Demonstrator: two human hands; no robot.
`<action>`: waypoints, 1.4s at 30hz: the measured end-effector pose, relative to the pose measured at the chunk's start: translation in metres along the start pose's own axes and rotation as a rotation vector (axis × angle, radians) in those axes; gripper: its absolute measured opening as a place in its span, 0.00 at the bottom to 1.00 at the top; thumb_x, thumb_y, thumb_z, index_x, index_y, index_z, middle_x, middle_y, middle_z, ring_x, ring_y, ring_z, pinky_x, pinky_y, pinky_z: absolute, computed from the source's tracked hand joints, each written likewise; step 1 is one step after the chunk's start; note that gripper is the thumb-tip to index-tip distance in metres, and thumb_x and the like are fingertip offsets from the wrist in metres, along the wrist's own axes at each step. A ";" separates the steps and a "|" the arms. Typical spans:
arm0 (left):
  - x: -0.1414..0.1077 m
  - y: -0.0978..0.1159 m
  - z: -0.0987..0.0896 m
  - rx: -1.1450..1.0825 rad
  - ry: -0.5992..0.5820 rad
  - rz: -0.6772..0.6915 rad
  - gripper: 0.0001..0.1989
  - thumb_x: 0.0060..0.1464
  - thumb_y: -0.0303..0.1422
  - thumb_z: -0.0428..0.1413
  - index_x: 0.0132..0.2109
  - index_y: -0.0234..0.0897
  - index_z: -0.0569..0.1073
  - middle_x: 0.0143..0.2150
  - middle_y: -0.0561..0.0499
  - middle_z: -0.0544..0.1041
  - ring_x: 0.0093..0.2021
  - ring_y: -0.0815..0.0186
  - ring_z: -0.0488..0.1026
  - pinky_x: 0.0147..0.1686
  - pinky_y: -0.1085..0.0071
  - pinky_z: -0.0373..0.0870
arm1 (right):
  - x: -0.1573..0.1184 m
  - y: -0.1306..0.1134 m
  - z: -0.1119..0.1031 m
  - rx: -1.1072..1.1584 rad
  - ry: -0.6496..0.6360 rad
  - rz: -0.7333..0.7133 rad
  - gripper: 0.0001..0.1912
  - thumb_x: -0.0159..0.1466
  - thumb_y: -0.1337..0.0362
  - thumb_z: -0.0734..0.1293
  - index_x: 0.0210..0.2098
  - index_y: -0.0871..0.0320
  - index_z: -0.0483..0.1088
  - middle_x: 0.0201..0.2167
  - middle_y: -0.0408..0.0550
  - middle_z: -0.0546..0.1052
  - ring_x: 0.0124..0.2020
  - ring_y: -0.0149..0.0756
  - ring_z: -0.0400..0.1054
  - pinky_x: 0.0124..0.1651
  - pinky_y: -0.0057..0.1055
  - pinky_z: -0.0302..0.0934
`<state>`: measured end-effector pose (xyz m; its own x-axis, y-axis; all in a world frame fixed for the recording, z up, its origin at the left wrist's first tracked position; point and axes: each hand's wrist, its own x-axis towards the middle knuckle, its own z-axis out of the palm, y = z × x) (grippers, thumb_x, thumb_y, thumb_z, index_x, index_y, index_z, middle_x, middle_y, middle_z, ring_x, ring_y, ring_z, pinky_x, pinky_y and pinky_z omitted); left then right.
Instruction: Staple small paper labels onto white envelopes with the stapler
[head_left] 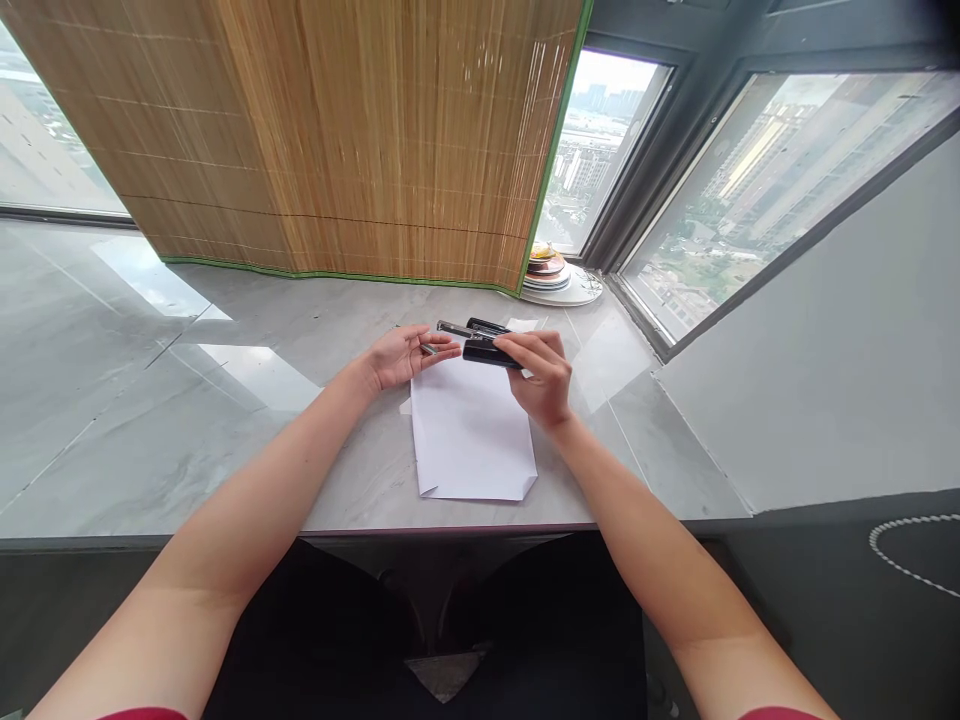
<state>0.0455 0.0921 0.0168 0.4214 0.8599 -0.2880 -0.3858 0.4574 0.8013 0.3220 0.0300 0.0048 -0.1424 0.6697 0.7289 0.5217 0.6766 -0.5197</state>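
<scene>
A black stapler (491, 352), its parts swung apart, is gripped in my right hand (541, 378) above the far end of a stack of white paper (476, 430). Just left of the stapler, my left hand (405, 357) is turned palm up with its fingers spread. A small, thin greyish piece (428, 349) lies on those fingers; it looks like a strip of staples, though it is too small to be sure. The paper rests on the grey marble-patterned ledge, with its near corners creased.
Stacked plates (547, 272) stand on a white round board (581, 288) in the window corner. A bamboo blind (360, 140) hangs along the back of the ledge (225, 440). At the right is a white wall (840, 330).
</scene>
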 end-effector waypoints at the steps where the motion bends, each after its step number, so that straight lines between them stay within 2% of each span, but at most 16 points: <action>1: 0.000 0.000 0.000 -0.004 0.012 0.032 0.15 0.68 0.24 0.50 0.45 0.27 0.83 0.49 0.32 0.86 0.59 0.51 0.84 0.69 0.56 0.78 | 0.001 0.000 -0.002 0.043 0.047 0.059 0.12 0.73 0.53 0.71 0.53 0.45 0.84 0.51 0.53 0.85 0.56 0.57 0.74 0.63 0.63 0.70; 3: -0.001 0.001 0.002 -0.006 0.036 0.084 0.15 0.60 0.19 0.50 0.44 0.27 0.82 0.50 0.33 0.85 0.61 0.51 0.83 0.71 0.55 0.76 | 0.003 0.002 -0.005 0.158 0.036 0.159 0.16 0.67 0.51 0.77 0.52 0.48 0.83 0.48 0.52 0.84 0.51 0.53 0.76 0.56 0.55 0.74; 5: -0.002 0.000 0.004 0.010 0.052 0.097 0.16 0.56 0.16 0.50 0.45 0.26 0.81 0.52 0.32 0.85 0.62 0.52 0.83 0.72 0.56 0.74 | 0.003 0.005 -0.007 0.298 -0.104 0.214 0.21 0.62 0.49 0.80 0.49 0.52 0.83 0.44 0.50 0.83 0.45 0.48 0.77 0.49 0.47 0.74; 8: -0.003 -0.002 0.008 0.066 0.035 0.108 0.14 0.61 0.16 0.52 0.48 0.25 0.80 0.54 0.31 0.84 0.61 0.53 0.83 0.73 0.57 0.73 | 0.003 0.007 -0.005 0.416 -0.377 0.207 0.21 0.59 0.50 0.82 0.46 0.54 0.83 0.40 0.49 0.83 0.41 0.43 0.76 0.43 0.39 0.71; 11: -0.005 -0.003 0.011 0.149 -0.002 0.158 0.09 0.71 0.22 0.54 0.50 0.26 0.80 0.54 0.31 0.84 0.57 0.54 0.85 0.72 0.55 0.74 | 0.003 0.007 -0.001 0.413 -0.505 0.157 0.18 0.59 0.54 0.81 0.46 0.55 0.84 0.39 0.47 0.84 0.39 0.40 0.75 0.41 0.35 0.68; 13: -0.006 -0.004 0.012 0.208 -0.030 0.177 0.08 0.74 0.29 0.57 0.50 0.28 0.80 0.54 0.32 0.85 0.54 0.55 0.86 0.70 0.56 0.76 | 0.003 0.007 0.001 0.396 -0.520 0.146 0.17 0.59 0.56 0.80 0.46 0.55 0.84 0.39 0.47 0.84 0.39 0.39 0.75 0.41 0.34 0.67; 16: -0.007 -0.005 0.013 0.285 -0.085 0.200 0.12 0.73 0.39 0.62 0.48 0.31 0.80 0.55 0.33 0.86 0.52 0.56 0.87 0.65 0.57 0.79 | 0.002 0.008 0.001 0.369 -0.531 0.162 0.18 0.58 0.56 0.81 0.47 0.55 0.84 0.41 0.47 0.85 0.39 0.39 0.75 0.40 0.34 0.67; 20: -0.008 -0.006 0.013 0.378 -0.145 0.252 0.26 0.61 0.55 0.70 0.46 0.33 0.82 0.55 0.34 0.86 0.51 0.52 0.87 0.58 0.54 0.81 | 0.004 0.007 -0.001 0.353 -0.583 0.175 0.20 0.60 0.53 0.81 0.48 0.53 0.83 0.44 0.48 0.85 0.42 0.41 0.77 0.40 0.34 0.68; 23: -0.012 -0.006 0.017 0.481 -0.172 0.337 0.33 0.54 0.62 0.71 0.47 0.34 0.86 0.57 0.33 0.85 0.57 0.47 0.83 0.58 0.52 0.80 | 0.006 0.001 -0.003 0.359 -0.500 0.134 0.20 0.68 0.46 0.76 0.53 0.50 0.81 0.52 0.50 0.84 0.51 0.45 0.77 0.48 0.39 0.71; 26: -0.019 -0.006 0.024 0.541 -0.195 0.456 0.29 0.52 0.58 0.74 0.49 0.39 0.89 0.64 0.35 0.82 0.67 0.43 0.76 0.64 0.49 0.75 | 0.009 -0.006 -0.003 0.368 -0.400 0.045 0.22 0.75 0.42 0.68 0.59 0.47 0.78 0.62 0.52 0.80 0.62 0.48 0.74 0.63 0.48 0.69; 30: -0.025 -0.007 0.033 0.525 -0.251 0.550 0.23 0.51 0.51 0.77 0.50 0.46 0.91 0.68 0.39 0.79 0.73 0.43 0.71 0.69 0.48 0.70 | 0.009 -0.011 -0.001 0.337 -0.453 -0.072 0.21 0.78 0.44 0.66 0.63 0.44 0.78 0.70 0.50 0.76 0.72 0.50 0.68 0.75 0.55 0.60; 35: -0.028 -0.005 0.036 0.548 -0.293 0.572 0.23 0.52 0.54 0.76 0.50 0.50 0.91 0.69 0.41 0.77 0.74 0.43 0.67 0.69 0.47 0.68 | 0.010 -0.009 0.002 0.283 -0.440 -0.103 0.20 0.80 0.47 0.64 0.64 0.42 0.79 0.72 0.48 0.73 0.71 0.50 0.68 0.74 0.56 0.62; 39: -0.028 -0.004 0.034 0.585 -0.376 0.517 0.24 0.49 0.56 0.76 0.49 0.51 0.91 0.69 0.41 0.75 0.72 0.41 0.68 0.66 0.46 0.70 | 0.010 -0.009 0.003 0.270 -0.466 -0.113 0.22 0.80 0.46 0.63 0.63 0.43 0.80 0.66 0.48 0.80 0.67 0.50 0.70 0.72 0.56 0.63; 42: -0.028 -0.005 0.033 0.620 -0.384 0.526 0.26 0.51 0.58 0.74 0.51 0.51 0.90 0.68 0.40 0.75 0.71 0.42 0.68 0.64 0.48 0.70 | 0.010 -0.011 0.001 0.283 -0.434 -0.116 0.20 0.79 0.45 0.64 0.59 0.44 0.82 0.60 0.48 0.83 0.64 0.50 0.71 0.70 0.56 0.64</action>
<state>0.0623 0.0584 0.0382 0.6035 0.7381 0.3017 -0.1402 -0.2742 0.9514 0.3141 0.0301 0.0174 -0.5522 0.6103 0.5680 0.2429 0.7695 -0.5907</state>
